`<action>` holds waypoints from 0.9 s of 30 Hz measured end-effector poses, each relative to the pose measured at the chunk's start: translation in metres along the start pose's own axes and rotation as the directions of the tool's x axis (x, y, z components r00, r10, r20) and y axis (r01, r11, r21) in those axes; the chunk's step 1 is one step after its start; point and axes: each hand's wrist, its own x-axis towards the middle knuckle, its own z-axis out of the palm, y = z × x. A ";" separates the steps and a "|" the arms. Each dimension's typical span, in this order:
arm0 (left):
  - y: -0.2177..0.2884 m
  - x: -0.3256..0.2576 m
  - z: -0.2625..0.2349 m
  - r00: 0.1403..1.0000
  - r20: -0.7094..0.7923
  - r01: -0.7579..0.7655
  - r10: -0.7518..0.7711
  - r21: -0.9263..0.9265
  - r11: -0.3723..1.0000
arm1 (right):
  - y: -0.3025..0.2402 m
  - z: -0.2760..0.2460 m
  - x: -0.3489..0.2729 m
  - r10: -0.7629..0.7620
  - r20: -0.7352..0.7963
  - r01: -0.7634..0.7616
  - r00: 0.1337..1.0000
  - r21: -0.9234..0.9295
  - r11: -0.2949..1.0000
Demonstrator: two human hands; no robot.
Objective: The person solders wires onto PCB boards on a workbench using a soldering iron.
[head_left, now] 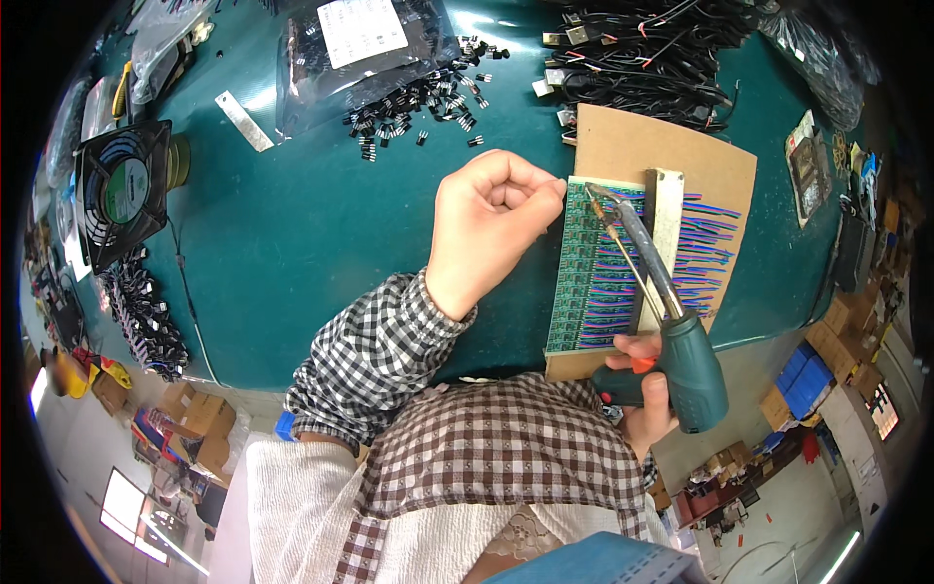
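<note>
My right hand (649, 417) grips the handle of a green soldering gun (697, 375). The gun's long metal tip and the thin feed tube beside it reach up and left to the top end of a green circuit board panel (572, 268). At that panel's top left corner, my left hand (494, 229) is closed in a pinch; whatever lies between its fingertips is too small to make out. Rows of blue, purple and pink wires (702, 255) stick out rightward from the panel. A pale bar (665, 200) lies across the wires, and a cardboard sheet (623, 136) is underneath.
Small black three-legged components (420, 102) spill from a plastic bag (331, 49) at the back. Black USB cables (647, 68) are heaped at the back right. A fan (125, 190) stands at the left beside a cable bundle (141, 316). A metal strip (243, 122) rests on the green tabletop (311, 224).
</note>
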 end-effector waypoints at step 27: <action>-0.004 0.004 0.000 0.998 0.025 -0.066 0.063 0.141 0.988 | 0.001 -0.003 0.001 -0.004 0.037 0.004 0.999 0.010 1.000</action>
